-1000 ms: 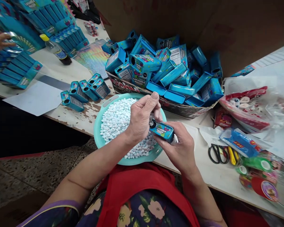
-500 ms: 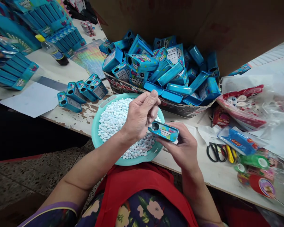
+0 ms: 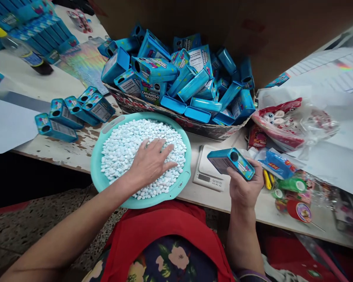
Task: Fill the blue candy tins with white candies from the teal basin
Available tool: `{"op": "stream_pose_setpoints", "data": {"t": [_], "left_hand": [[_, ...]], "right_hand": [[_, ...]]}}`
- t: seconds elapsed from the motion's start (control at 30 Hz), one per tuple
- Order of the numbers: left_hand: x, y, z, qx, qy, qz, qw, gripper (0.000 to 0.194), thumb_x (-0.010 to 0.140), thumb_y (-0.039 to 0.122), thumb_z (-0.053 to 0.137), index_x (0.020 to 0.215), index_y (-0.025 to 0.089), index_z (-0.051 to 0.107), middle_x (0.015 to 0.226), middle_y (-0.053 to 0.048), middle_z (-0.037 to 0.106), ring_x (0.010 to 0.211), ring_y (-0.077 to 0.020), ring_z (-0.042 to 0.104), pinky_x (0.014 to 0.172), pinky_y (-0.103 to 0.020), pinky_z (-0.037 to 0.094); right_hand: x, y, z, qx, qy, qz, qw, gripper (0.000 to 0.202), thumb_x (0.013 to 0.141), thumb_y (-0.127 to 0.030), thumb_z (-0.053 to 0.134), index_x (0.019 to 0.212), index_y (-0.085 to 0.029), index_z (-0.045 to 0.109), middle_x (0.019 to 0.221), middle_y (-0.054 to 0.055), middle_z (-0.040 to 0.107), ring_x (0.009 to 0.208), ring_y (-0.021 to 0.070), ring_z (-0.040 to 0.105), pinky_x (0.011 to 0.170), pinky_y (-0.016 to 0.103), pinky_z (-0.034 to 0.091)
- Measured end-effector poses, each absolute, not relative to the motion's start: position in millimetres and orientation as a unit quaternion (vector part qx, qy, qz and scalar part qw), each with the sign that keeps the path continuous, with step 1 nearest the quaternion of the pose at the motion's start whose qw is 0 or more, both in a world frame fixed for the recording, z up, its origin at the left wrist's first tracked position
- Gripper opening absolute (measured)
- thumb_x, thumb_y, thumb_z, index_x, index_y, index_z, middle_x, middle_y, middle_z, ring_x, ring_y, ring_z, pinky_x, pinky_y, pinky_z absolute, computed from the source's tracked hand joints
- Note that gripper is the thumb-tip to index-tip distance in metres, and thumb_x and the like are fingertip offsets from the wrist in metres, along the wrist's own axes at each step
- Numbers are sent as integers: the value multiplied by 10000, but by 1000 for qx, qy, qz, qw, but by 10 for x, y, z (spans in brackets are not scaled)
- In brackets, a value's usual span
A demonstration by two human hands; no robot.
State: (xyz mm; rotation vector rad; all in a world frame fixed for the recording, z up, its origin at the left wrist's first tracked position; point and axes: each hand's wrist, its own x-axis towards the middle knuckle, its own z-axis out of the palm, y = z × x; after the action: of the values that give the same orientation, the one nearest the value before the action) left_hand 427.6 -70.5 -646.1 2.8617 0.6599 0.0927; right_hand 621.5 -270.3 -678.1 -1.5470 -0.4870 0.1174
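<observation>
Fingers spread, my left hand (image 3: 150, 162) rests on the small pale candies (image 3: 120, 143) that fill a round turquoise bowl (image 3: 96, 166). My right hand (image 3: 245, 184) is wrapped round a blue tin (image 3: 231, 161) with a round dark hole in its top. That tin is tilted above a white digital scale (image 3: 208, 178), to the right of the bowl. Behind the bowl, a cardboard box (image 3: 220, 133) holds a heap of similar blue tins (image 3: 157, 70). Several tins (image 3: 66, 113) with holes in their tops stand grouped on the worn table to the left.
A bottle with a yellow cap (image 3: 26, 53) and display boxes of tins (image 3: 47, 33) are at the back left. White paper (image 3: 11, 125) lies at the left edge. On the right are bagged sweets (image 3: 285, 121), a yellow cutter (image 3: 268, 179) and a green roll (image 3: 292, 185).
My left hand has moved from the tin's opening down onto the candies. My right hand has carried the tin rightward, away from the bowl, uncovering the scale. The view has shifted right.
</observation>
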Motion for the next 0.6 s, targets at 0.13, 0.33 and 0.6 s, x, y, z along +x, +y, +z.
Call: {"op": "stream_pose_setpoints", "data": {"t": [0.13,0.33,0.6], "left_hand": [[4322,-780,-6455,976,217,-21,10,515,945,502,366,1297,168,539,1295,-213,527,1174,-375,470,893,-512,360],[4382,-732,-6480,981,192,-20,-23,458,940,468,347,1154,153,602,1025,-173,588,938,-325,518,735,-434,372],[4392,-690,-6625,988,141,50,-34,290,942,258,380,873,130,630,813,-119,579,778,-251,540,625,-347,376]], "right_hand": [[6432,-2814,-7155,-752,-202,78,622,471,579,-296,846,976,-183,618,890,6,644,779,161,624,753,315,515],[6558,-2800,-7159,-759,-292,48,580,578,651,-337,812,1154,-192,567,1170,94,592,1091,237,584,945,429,475],[7091,-1700,-6091,-726,-581,-95,355,324,804,-253,648,1125,-215,622,1185,99,603,1140,267,544,1008,450,416]]}}
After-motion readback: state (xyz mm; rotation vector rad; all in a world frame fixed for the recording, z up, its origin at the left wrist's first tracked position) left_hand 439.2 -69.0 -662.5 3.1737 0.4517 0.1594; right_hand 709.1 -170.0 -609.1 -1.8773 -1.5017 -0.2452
